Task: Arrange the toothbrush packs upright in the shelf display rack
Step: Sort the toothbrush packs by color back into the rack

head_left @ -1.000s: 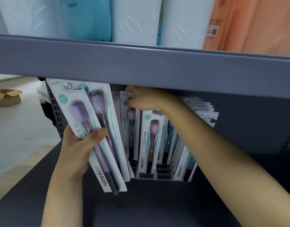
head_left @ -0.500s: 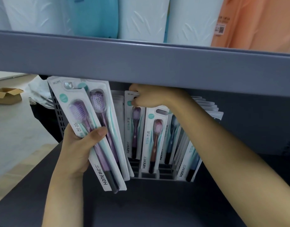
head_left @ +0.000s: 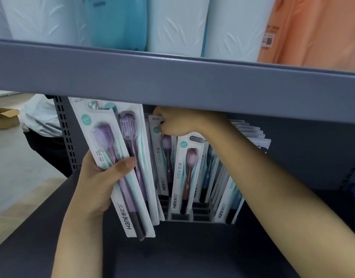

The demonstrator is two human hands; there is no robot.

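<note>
The upper part of the rack (head_left: pixel 200 216) and the pack tops are cut off by a grey shelf edge (head_left: pixel 172 77), on which white, blue and orange packages are stood; a cardboard box (head_left: pixel 4 118) is seen on the floor at left. Two purple-brush packs (head_left: pixel 120 167), long axes near upright with heads up and tops tilted left, are gripped in the left hand (head_left: pixel 98 183), thumb pressed across the front. The top of one upright pack (head_left: pixel 162 157) in the rack is pinched by the right hand (head_left: pixel 178 122), beside a brown-brush pack (head_left: pixel 187 173); further packs at right cannot be counted.
</note>
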